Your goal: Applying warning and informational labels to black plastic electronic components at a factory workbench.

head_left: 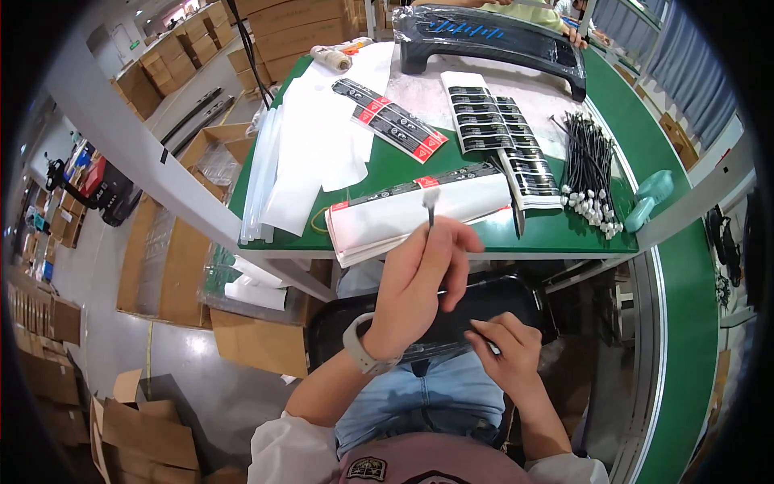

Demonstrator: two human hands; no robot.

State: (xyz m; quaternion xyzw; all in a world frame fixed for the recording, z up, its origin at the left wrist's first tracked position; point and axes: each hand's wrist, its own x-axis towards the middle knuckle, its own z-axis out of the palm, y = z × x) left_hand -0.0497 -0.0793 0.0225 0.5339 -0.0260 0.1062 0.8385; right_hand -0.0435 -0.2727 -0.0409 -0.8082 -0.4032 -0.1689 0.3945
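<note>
Pinching a thin black tie (430, 211) upright, the left hand (419, 278) was closed on it — the right hand (504, 347), fingers curled, pressed the black part (484, 302) on the lap; many ties (588, 165) lay unused far right.

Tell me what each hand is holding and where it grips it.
The left hand pinches a thin black tie with a white tip by its lower end. The right hand rests on the black plastic part; its grip cannot be told.
</note>
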